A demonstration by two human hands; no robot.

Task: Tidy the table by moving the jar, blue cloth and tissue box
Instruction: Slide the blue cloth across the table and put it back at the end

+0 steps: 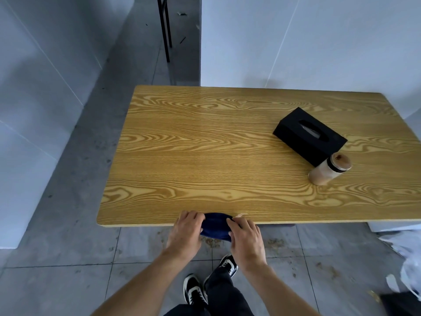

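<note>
A dark blue cloth (pixel 215 226) is bunched at the near edge of the wooden table (pixel 205 156), partly hanging over it. My left hand (pixel 185 233) grips its left side and my right hand (pixel 246 238) grips its right side. A black tissue box (pixel 309 139) lies at an angle on the right part of the table. Just in front of it stands a clear jar (pixel 329 169) with a tan lid and pale brown contents, close to the box's near corner.
White wall panels stand behind the table and to the left. A black metal leg (pixel 165 30) rises from the grey tiled floor at the back. White plastic and a dark item (pixel 405 265) lie on the floor at the right. My legs and shoes are below.
</note>
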